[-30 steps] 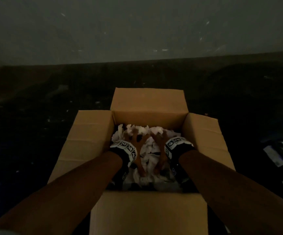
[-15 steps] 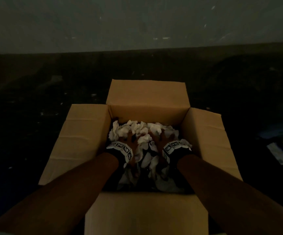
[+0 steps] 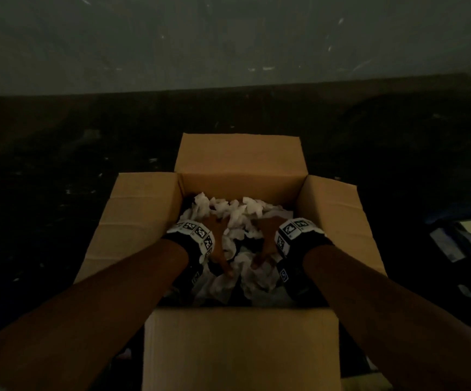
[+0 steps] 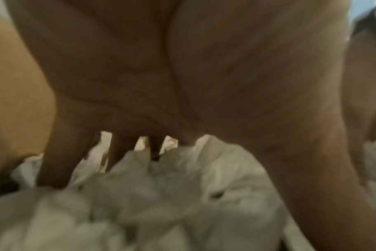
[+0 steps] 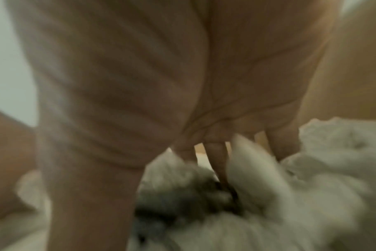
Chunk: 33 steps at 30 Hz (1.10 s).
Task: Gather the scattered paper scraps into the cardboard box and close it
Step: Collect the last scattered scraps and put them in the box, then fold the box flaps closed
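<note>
The left hand point(image 3: 217, 235) and right hand point(image 3: 268, 235) rest inside the open cardboard box point(image 3: 144, 221), fingers extended and spread, pressing the paper scraps point(image 3: 240, 210) without gripping any. Risk: released scraps may spring upward and obstruct the flaps.

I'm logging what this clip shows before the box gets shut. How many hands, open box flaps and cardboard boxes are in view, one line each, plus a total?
Hands: 2, left hand and right hand, both in the paper scraps
Open flaps: 4
Cardboard box: 1
Total: 7
Scraps are a heap, too jumbled to count.
</note>
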Motion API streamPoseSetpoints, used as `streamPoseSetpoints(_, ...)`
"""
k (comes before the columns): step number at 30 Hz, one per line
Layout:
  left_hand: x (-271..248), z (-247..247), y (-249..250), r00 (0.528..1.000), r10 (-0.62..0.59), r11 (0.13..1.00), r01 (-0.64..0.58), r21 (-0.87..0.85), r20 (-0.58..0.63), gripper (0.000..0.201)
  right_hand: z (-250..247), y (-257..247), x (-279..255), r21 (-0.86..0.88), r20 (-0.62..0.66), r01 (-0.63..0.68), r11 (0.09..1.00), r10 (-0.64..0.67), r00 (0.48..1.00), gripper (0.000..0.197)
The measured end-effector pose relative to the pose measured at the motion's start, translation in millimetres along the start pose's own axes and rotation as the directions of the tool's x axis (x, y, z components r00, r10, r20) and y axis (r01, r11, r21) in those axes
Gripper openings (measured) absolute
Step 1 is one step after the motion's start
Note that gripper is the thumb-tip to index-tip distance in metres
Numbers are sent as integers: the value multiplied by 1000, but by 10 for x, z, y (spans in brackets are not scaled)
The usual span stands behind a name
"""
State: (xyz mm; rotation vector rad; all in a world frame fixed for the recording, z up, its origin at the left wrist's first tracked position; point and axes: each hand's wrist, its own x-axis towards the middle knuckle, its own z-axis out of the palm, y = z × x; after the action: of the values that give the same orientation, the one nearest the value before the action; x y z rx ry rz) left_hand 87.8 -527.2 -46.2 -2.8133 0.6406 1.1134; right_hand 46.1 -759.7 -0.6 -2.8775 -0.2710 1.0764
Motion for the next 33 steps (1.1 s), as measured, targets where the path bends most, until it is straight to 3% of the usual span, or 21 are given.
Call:
streamPoseSetpoints(3,-541,-382,230,988,96,988,-109,-108,-118,161,-209,-30,-189,124,-96,78,989,-66,993,132)
streamPoseSetpoints(6,-844,-552,141,938,156,934,-242,-264,-308,123,-489,12,-588,228,-249,120,966,-62,967,94)
streamPoseSetpoints(9,-1218,-617,-85,883,90,907,-264,-329,-460,93,-472,255,-1019,276,-487,132,952,20,873,78)
streamPoseSetpoints(12,-1619,-551,-317,836,-40,928,-172,-331,-548,86,-194,615,-1330,396,-567,78,915,177,805,73)
streamPoseSetpoints(14,-1798,-351,-575,818,-220,935,21,-355,-531,88,29,856,-1460,461,-530,-39,887,310,789,81)
streamPoseSetpoints(16,-1895,-100,-853,796,-413,862,185,-472,-443,94,293,1033,-1519,560,-412,-161,813,442,797,90)
streamPoseSetpoints(19,-2006,238,-1083,824,-516,722,272,-637,-233,90,701,1177,-1569,661,-296,-204,722,501,813,96)
streamPoseSetpoints(21,-2117,396,-1125,852,-463,705,187,-685,-245,81,871,1174,-1628,696,-252,-173,697,463,850,102)
streamPoseSetpoints(23,-2235,471,-1155,839,-451,716,135,-685,-306,80,885,1108,-1747,708,-245,-174,685,468,849,83)
streamPoseSetpoints(25,-2336,400,-1176,796,-479,722,118,-681,-370,75,784,1052,-1914,718,-319,-146,680,509,800,67)
streamPoseSetpoints(27,-2478,232,-1106,752,-473,723,33,-691,-459,72,620,1028,-2131,693,-405,-127,710,529,746,68)
streamPoseSetpoints(30,-2709,-10,-905,699,-387,684,-220,-695,-601,61,327,913,-2474,647,-493,-70,760,486,722,74)
streamPoseSetpoints(33,-2779,-135,-646,649,-302,609,-433,-665,-699,49,67,585,-2701,647,-619,137,750,412,669,68)
